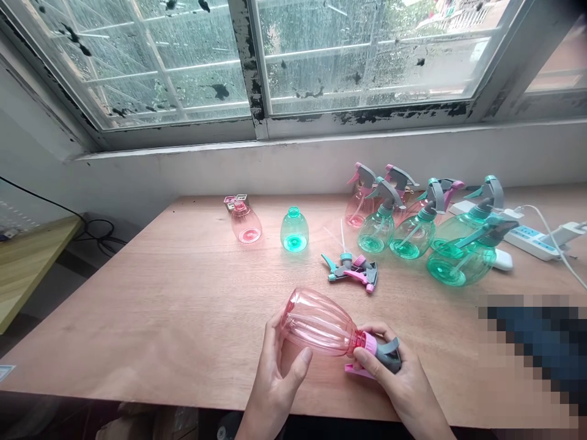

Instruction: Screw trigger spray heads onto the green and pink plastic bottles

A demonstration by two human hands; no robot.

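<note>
Left hand (279, 374) and right hand (400, 374) hold the pink spray bottle (318, 322) between them.

Looks like a plain workroom, at home or in an office impossible to tell, judging by a wooden desk (183, 318) below a wide window (316, 67), a white wall (183, 174) and a power strip (532, 241).

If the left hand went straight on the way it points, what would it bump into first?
Probably the open-necked green bottle beyond the left hand. Depth is unclear, though; the pink spray bottle between the hands might brush the loose trigger sprayers.
</note>
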